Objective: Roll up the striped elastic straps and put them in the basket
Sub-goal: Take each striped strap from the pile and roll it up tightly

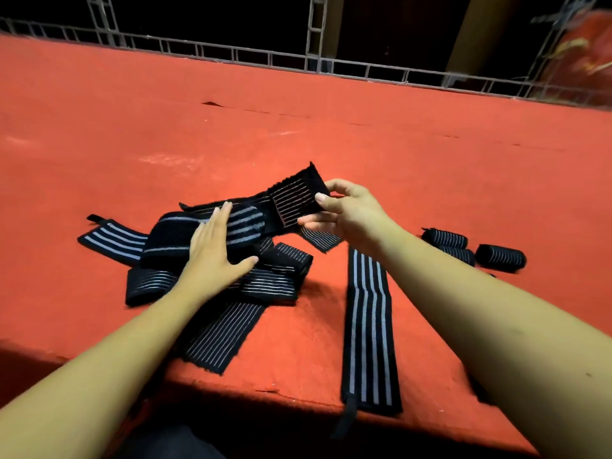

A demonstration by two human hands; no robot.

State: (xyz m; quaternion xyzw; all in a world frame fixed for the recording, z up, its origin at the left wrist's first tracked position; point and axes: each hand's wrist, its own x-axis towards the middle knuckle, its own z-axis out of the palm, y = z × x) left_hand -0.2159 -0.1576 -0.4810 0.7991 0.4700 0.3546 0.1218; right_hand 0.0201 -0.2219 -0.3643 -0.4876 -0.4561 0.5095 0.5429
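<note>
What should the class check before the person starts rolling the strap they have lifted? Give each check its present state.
1. Grip of right hand on lifted strap: pinched, ok.
2. Flat left hand steadying pile: ok.
3. Whether lifted strap is clear of pile: not ok, far end lies in it.
4. Basket in reach: cannot tell, not in view.
5. Whether long strap is fully on table: not ok, overhangs the edge.

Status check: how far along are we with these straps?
Done: three rolled straps lie on the red table; no basket shows. In hand: the right hand pinches a thin-striped strap while the left hand rests flat on the pile. Left: that pile, plus the long strap nearby.
</note>
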